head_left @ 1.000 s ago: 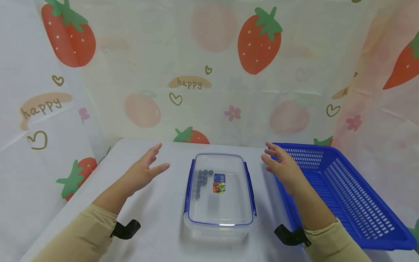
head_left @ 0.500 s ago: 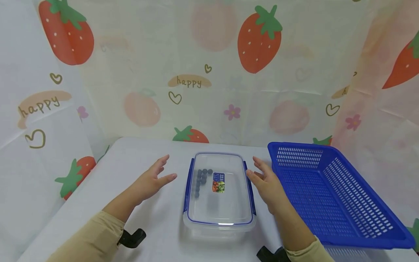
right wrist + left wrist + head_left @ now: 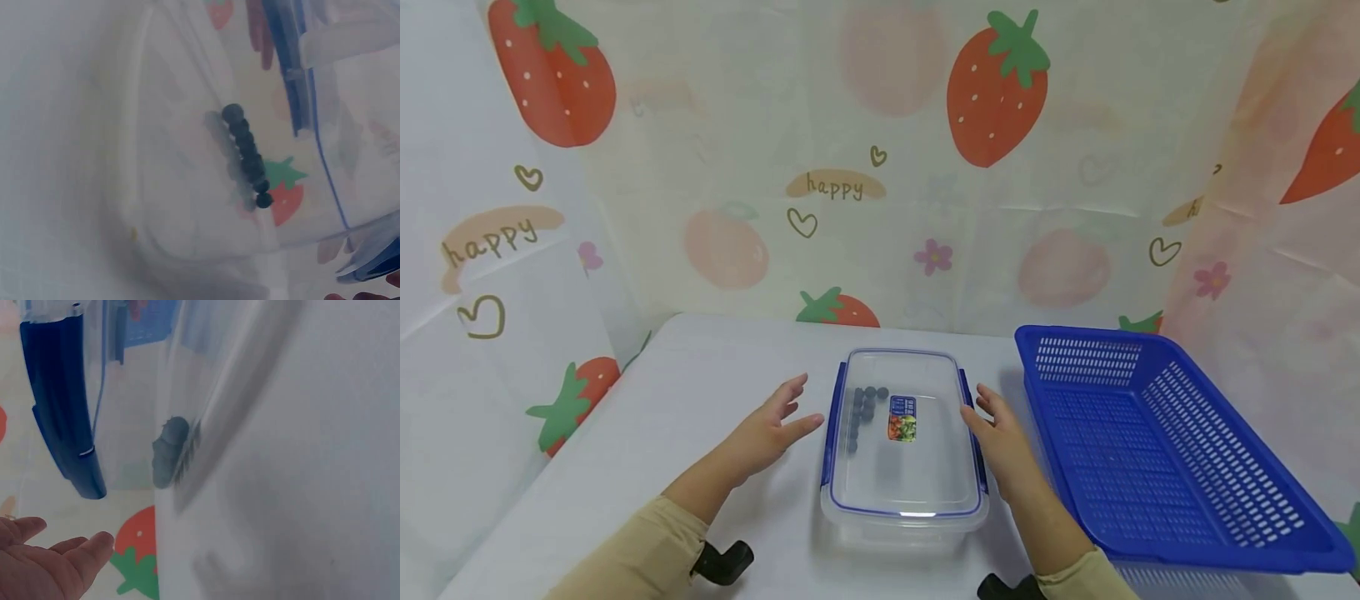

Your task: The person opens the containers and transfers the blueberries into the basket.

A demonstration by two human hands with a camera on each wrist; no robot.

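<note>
A clear lidded food container (image 3: 925, 475) with blue side clips stands on the white table. Several blueberries (image 3: 865, 408) lie inside, toward its left; they show through the wall in the left wrist view (image 3: 170, 453) and the right wrist view (image 3: 249, 156). My left hand (image 3: 763, 433), fingers extended, is just left of the container, apart from the left clip (image 3: 59, 400). On the other side my right hand (image 3: 1006, 446) is beside the right clip (image 3: 967, 400), thumb close to the lid edge; whether it touches is unclear. Neither hand holds anything.
A blue perforated plastic basket (image 3: 1150, 500) stands at the right, close to my right forearm. Behind the table hangs a strawberry-printed curtain (image 3: 895, 250). A picture label (image 3: 902, 419) is on the container's lid.
Both hands have moved in toward the container. The right hand has come left from over the basket's edge to the container's right side; the left hand has moved right and nearer. The container has stayed put.
</note>
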